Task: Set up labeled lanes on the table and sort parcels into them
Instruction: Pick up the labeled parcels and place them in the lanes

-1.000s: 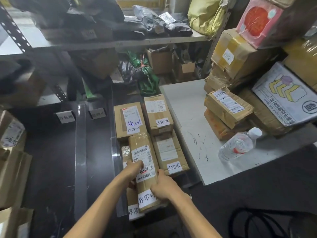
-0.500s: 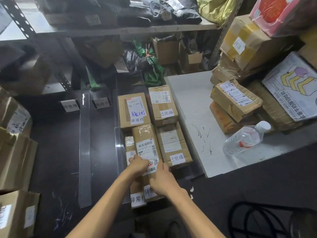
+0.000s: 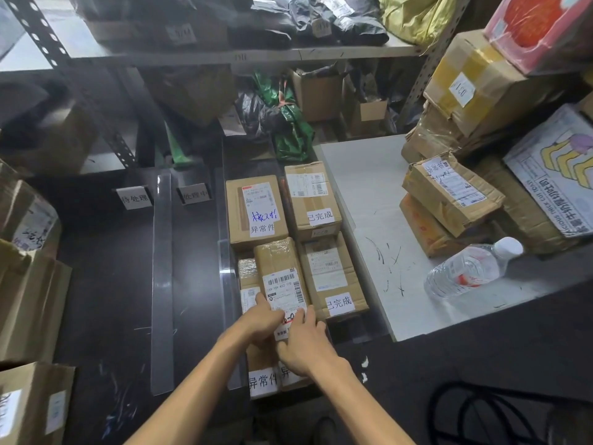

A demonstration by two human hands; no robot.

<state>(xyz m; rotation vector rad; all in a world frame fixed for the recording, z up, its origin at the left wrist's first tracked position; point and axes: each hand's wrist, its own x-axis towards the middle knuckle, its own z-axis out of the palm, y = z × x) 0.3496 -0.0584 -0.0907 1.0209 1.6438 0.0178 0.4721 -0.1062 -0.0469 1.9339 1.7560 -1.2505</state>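
Presently both hands, left (image 3: pixel 261 321) and right (image 3: pixel 305 343), press flat on the parcel (image 3: pixel 282 284), fingers extended; its long axis points away from the person.

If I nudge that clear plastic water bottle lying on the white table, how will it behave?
The clear plastic water bottle lies on its side on the white table, so it would probably roll. It looks mostly full, so likely heavy for its size. Its thin ribbed wall may dent under a squeeze.
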